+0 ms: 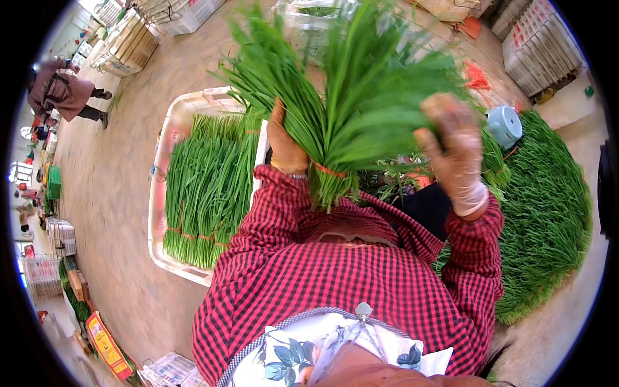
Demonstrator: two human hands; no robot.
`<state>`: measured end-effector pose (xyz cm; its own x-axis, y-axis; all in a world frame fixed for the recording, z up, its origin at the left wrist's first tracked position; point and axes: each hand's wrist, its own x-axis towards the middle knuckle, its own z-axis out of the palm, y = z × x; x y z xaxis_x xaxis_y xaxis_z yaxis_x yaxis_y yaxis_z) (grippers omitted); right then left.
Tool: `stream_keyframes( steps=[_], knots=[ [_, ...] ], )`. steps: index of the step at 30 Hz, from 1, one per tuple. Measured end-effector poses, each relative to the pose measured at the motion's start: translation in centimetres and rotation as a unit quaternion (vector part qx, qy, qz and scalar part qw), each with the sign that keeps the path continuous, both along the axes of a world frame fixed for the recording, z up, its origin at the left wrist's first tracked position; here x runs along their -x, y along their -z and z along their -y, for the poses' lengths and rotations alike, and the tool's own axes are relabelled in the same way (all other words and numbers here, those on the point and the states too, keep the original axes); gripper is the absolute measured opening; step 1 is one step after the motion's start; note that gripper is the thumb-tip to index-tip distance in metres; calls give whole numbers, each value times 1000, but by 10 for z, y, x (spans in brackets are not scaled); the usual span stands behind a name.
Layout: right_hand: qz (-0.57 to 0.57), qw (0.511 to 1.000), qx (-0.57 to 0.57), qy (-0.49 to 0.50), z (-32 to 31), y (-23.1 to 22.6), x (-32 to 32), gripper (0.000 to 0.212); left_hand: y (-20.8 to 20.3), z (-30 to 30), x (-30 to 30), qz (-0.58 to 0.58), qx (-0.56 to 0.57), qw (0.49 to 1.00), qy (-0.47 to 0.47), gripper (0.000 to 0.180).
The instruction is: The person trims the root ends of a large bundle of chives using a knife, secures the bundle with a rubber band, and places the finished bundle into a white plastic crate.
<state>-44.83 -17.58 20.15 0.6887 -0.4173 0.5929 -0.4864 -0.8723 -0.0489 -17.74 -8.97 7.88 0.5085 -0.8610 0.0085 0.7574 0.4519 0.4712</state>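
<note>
A bunch of long green garlic chives (322,122), tied near its base with a red band, stands in front of my chest with its leaves fanned out at the top. My left hand (287,147) is closed around the bunch's left side. Beside the leaves on the right is my right hand (456,155), in a thin clear glove, with thumb and fingers apart and nothing visible in it. Its fingertips and the nearby leaves are blurred by motion. To my left, a white crate (158,226) holds several banded chive bunches (209,187).
A large heap of loose chives (541,219) lies at my right. A light blue stool (504,126) stands by it, near red ties (476,76). Stacked white crates (538,48) are at the far right, more crates (126,48) at the far left. Another person (68,93) is at the left.
</note>
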Motion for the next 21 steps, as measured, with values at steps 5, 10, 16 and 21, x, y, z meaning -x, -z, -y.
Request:
stream_keyframes(
  steps=[5,10,16,21],
  knots=[
    [231,919,-262,183,53,75,85,44,-25,42,9,-71,40,995,-58,36],
    [163,855,-492,-19,3,129,-17,72,-15,76,20,-304,226,917,123,43],
    [585,540,-576,-186,32,103,-60,37,-29,33,111,-239,-45,933,264,56],
    [590,578,-556,-95,39,97,-31,35,-23,8,94,-24,72,833,549,64]
  ],
)
